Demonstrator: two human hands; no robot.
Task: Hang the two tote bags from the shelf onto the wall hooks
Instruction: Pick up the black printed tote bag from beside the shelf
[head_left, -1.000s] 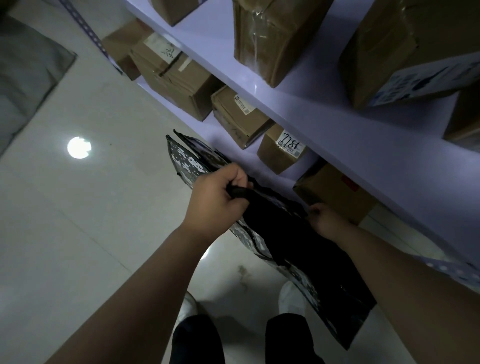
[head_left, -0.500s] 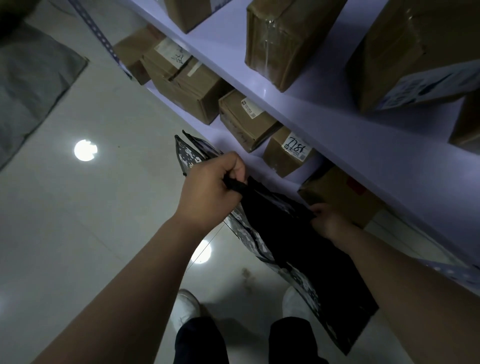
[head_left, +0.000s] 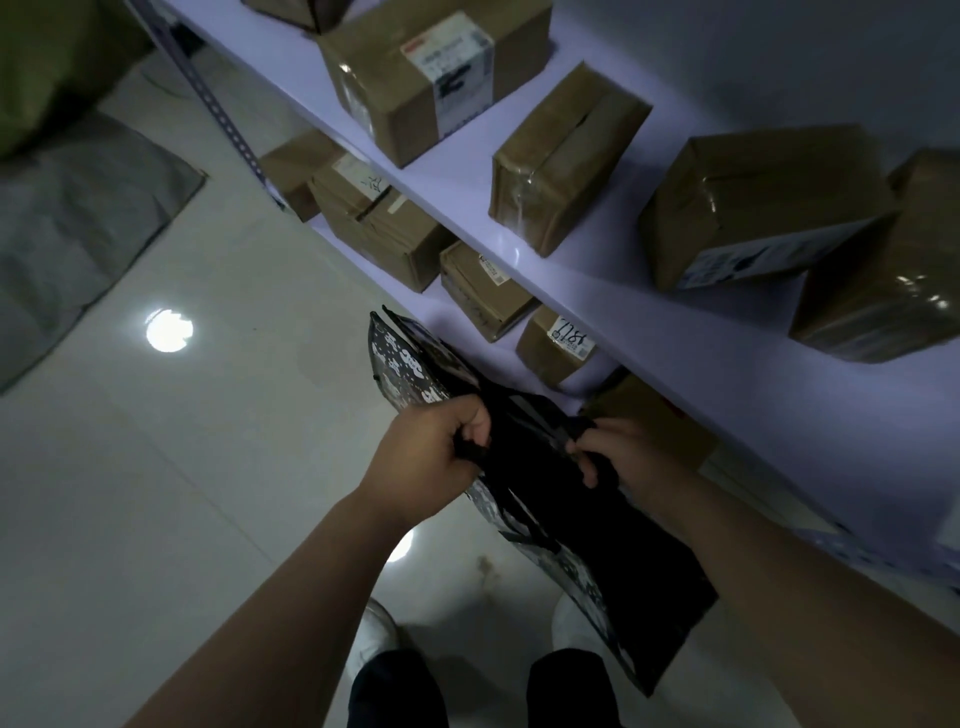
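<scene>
A black tote bag (head_left: 613, 566) with a black-and-white printed side hangs in front of me, over the floor beside the white shelf (head_left: 649, 317). My left hand (head_left: 431, 457) is closed around one black strap at the bag's top. My right hand (head_left: 618, 457) pinches another black strap on the shelf side of the bag. The printed upper corner sticks up past my left hand toward the lower shelf. I cannot tell whether this is one bag or two held together. No wall hooks are in view.
Several taped cardboard boxes (head_left: 436, 78) stand on the upper and lower shelf boards. A perforated metal upright (head_left: 218, 114) marks the shelf's left end. A grey sack (head_left: 78, 228) lies on the glossy tiled floor at left. My shoes (head_left: 374, 639) show below.
My view has tilted up, showing more of the upper shelf. My right hand has come up from behind the bag and now pinches a strap. The left hand keeps its grip.
</scene>
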